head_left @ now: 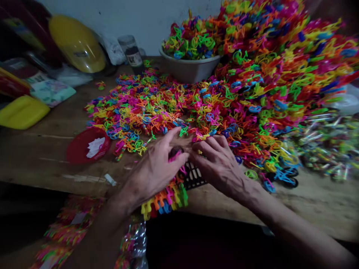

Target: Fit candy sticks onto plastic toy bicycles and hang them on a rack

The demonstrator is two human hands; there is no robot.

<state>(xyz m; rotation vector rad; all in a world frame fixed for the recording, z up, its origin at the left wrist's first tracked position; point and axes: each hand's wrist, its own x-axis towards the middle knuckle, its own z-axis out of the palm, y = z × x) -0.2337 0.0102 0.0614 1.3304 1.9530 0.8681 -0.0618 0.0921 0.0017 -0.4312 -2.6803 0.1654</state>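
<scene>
My left hand (pixel 157 162) lies over the left part of a black slotted plastic rack (pixel 193 177). Its thumb and index finger are spread apart, with pink and dark plastic just beneath; the other fingers are hidden. A row of small coloured plastic pieces (pixel 168 198), yellow, orange, blue, pink and green, sticks out over the table's front edge below that hand. My right hand (pixel 217 160) is above the rack's right side, fingers curled and pinched together. Whatever is in that pinch is too small and covered to name.
Loose, brightly coloured toy bicycle parts (pixel 157 101) cover the table's middle, heaped high at right. A full grey bowl (pixel 190 69) stands behind. Clear-wrapped sticks (pixel 331 142) lie right. At left are a red dish (pixel 84 149) with paper slips, a yellow helmet (pixel 77 45) and a jar (pixel 131 54).
</scene>
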